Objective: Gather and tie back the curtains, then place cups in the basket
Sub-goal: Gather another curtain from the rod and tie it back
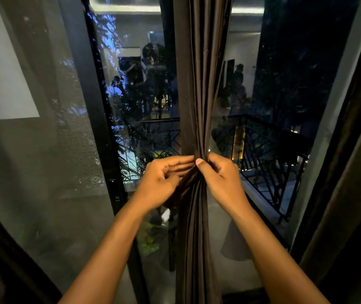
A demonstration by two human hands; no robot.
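Both hands, left hand [163, 178] and right hand [220, 175], pinch curtain [199, 95].

A dark window frame [100, 119] is seen left of centre; a black balcony railing [269, 159] is visible through the glass [241, 62] at right, trees [140, 88] at centre.

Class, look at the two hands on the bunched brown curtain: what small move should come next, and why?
Probably draw the tie band snug around the curtain. Both the left hand and the right hand pinch it at its gathered waist, the folds are already bunched, and no finished knot shows yet.
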